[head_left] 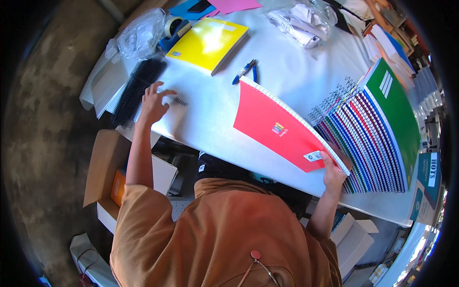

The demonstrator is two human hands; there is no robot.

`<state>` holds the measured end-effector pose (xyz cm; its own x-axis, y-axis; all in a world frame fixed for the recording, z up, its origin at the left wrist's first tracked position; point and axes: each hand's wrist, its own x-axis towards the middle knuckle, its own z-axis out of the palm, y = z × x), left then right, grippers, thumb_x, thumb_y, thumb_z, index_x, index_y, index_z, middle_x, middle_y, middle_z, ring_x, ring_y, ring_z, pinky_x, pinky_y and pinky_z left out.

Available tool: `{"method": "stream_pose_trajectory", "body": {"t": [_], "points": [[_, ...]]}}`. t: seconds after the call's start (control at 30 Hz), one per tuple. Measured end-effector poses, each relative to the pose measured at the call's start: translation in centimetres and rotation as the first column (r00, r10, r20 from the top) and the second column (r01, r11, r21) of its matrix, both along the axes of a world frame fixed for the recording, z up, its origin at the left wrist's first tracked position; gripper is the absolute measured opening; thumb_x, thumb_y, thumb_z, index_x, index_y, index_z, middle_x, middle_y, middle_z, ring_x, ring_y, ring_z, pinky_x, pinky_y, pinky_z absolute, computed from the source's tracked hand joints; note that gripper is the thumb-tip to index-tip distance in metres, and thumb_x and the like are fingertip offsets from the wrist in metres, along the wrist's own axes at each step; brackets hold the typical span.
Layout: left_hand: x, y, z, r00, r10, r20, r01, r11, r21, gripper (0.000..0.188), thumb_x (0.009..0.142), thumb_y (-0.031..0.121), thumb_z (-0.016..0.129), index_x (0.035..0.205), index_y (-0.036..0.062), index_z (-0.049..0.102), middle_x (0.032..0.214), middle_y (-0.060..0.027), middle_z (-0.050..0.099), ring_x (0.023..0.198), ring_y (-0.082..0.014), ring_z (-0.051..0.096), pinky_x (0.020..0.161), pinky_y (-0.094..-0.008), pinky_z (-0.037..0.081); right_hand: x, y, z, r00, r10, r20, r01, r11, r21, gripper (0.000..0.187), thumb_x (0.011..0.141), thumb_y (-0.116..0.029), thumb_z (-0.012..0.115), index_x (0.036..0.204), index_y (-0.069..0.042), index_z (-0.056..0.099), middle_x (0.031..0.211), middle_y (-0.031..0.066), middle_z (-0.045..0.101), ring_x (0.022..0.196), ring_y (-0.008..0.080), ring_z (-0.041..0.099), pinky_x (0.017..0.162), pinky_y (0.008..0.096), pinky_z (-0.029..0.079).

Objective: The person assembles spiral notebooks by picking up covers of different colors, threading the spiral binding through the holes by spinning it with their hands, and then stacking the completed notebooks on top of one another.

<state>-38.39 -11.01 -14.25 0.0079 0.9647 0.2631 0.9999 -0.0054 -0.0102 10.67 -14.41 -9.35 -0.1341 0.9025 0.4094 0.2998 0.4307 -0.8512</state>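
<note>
In my right hand (pixel 333 172) is a red-covered notebook (pixel 277 126), gripped at its near right corner with the thumb on top by a small white label. The notebook is tilted, and a row of punched holes runs along its white far edge. My left hand (pixel 154 104) hovers over the table's left side with its fingers apart. Close by its fingertips lies a short dark spiral binding coil (pixel 177 99). A pile of black binding coils (pixel 139 86) is just beyond that hand, at the table's left edge.
A tall stack of spiral-bound notebooks (pixel 368 143) with a green top cover stands at right. Blue-handled pliers (pixel 245 71), a yellow notebook (pixel 209 43), a tape dispenser (pixel 175 34) and crumpled plastic (pixel 141 33) lie farther back. An open cardboard box (pixel 106 167) sits below left.
</note>
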Motion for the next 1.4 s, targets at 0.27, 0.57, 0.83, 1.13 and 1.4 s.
{"method": "stream_pose_trajectory", "body": {"t": [0.27, 0.57, 0.83, 1.13, 1.4], "points": [[9.5, 1.6, 7.6, 0.885, -0.219, 0.411, 0.165, 0.973, 0.162, 0.016, 0.085, 0.011, 0.054, 0.1, 0.0074, 0.058, 0.101, -0.0144, 0.059, 0.091, -0.0321, 0.058, 0.08, -0.0394, 0.046, 0.0, -0.2, -0.3, 0.999, -0.034, -0.037, 0.035, 0.999, 0.01, 0.02, 0.08, -0.004, 0.062, 0.096, 0.007, 0.064, 0.09, 0.0148, 0.067, 0.08, 0.0171, 0.064, 0.074, 0.026, 0.048], [14.1, 1.5, 7.2, 0.472, -0.359, 0.805, 0.435, 0.889, 0.142, 0.031, 0.092, 0.03, 0.048, 0.088, 0.0013, 0.058, 0.077, -0.009, 0.06, 0.071, -0.0166, 0.057, 0.067, -0.028, 0.045, -0.4, -0.5, -0.1, 0.988, -0.019, -0.155, 0.022, 1.0, 0.02, 0.022, 0.079, -0.005, 0.065, 0.098, 0.007, 0.063, 0.089, 0.0132, 0.067, 0.076, 0.0134, 0.061, 0.071, 0.0233, 0.047], [14.4, 1.6, 7.3, 0.367, -0.237, 0.9, 0.423, 0.904, 0.065, 0.041, 0.094, 0.037, 0.044, 0.082, -0.0008, 0.055, 0.072, -0.0016, 0.049, 0.062, -0.0065, 0.035, 0.058, -0.0211, 0.033, 0.0, -0.6, -0.5, 0.99, -0.026, -0.135, 0.031, 0.999, 0.037, 0.023, 0.079, -0.007, 0.066, 0.098, 0.006, 0.063, 0.088, 0.0128, 0.067, 0.074, 0.0123, 0.061, 0.068, 0.0222, 0.047], [14.5, 1.4, 10.0, 0.488, -0.151, 0.86, 0.376, 0.925, -0.052, 0.042, 0.092, 0.04, 0.046, 0.082, 0.0, 0.057, 0.055, 0.0023, 0.039, 0.05, -0.0045, 0.031, 0.045, -0.0226, 0.025, 0.3, -0.2, -0.4, 0.991, 0.078, -0.112, -0.075, 0.997, 0.033, 0.022, 0.081, -0.008, 0.062, 0.098, 0.006, 0.063, 0.092, 0.0181, 0.066, 0.082, 0.024, 0.065, 0.075, 0.0305, 0.05], [13.5, 2.1, 12.7, 0.281, -0.01, 0.96, 0.434, 0.893, -0.117, 0.035, 0.089, 0.036, 0.052, 0.084, 0.0014, 0.058, 0.06, 0.0005, 0.05, 0.052, -0.0055, 0.044, 0.047, -0.0195, 0.035, 1.2, 0.3, -2.5, 0.897, 0.314, -0.312, -0.275, 0.947, 0.165, 0.028, 0.084, -0.017, 0.059, 0.101, 0.005, 0.062, 0.098, 0.0238, 0.063, 0.092, 0.0361, 0.062, 0.084, 0.04, 0.05]]}}
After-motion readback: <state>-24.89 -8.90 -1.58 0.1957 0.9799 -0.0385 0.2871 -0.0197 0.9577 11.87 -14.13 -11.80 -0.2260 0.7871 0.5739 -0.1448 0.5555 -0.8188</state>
